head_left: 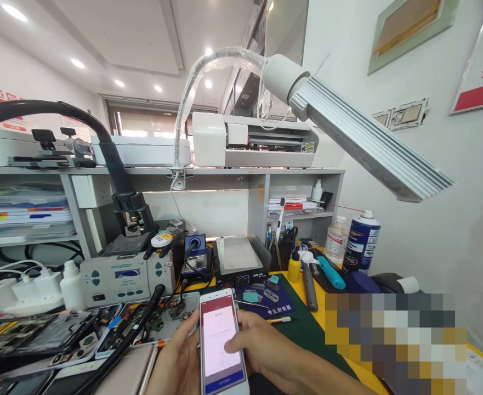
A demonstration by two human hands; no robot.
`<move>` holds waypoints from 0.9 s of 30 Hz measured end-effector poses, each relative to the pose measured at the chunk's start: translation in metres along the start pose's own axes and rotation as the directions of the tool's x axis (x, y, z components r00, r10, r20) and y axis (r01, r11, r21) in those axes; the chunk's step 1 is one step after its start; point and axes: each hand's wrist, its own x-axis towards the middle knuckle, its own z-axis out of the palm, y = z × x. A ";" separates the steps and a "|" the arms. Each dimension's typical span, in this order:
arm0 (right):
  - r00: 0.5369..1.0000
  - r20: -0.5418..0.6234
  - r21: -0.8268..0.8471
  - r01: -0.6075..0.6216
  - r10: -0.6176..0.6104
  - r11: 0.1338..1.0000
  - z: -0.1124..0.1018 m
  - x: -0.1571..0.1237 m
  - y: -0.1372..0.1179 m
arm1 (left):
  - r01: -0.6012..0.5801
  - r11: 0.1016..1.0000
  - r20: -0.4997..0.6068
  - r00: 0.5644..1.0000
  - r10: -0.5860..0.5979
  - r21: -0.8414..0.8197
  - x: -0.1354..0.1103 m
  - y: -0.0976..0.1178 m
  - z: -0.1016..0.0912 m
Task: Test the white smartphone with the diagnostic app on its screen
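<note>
A white smartphone (219, 351) is held upright and tilted back at the lower middle, its screen lit with a white panel between a dark red top and a blue bar below. Along the phone's left edge my left hand (179, 354) is closed around it, fingers partly hidden behind. My right hand (261, 345) grips the right edge, and its thumb lies over the screen. Whether the thumb presses or hovers, I cannot tell. Behind the phone lies a dark blue mat (280, 302) with blades and small pieces on it.
Trays of opened phones and circuit boards (151, 323) fill the left, crossed by a black hose (142, 312). Behind stand a grey control unit (120, 280) and a flat heating plate (239, 258). A spray can (362, 241) stands at right. A lamp (373, 137) hangs overhead.
</note>
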 end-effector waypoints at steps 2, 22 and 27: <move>1.000 -0.001 0.007 -0.001 0.001 1.000 -0.001 0.001 0.002 | -0.003 1.000 -0.027 1.000 0.003 0.001 0.000 0.001 0.001; 0.999 0.008 0.050 -0.054 0.054 0.997 0.002 -0.001 -0.008 | 0.056 0.988 0.022 0.998 -0.060 0.145 -0.008 0.012 0.005; 0.999 0.042 0.022 -0.029 0.028 0.999 0.000 -0.001 -0.006 | 0.048 0.990 0.044 0.998 -0.054 0.130 -0.006 0.012 0.001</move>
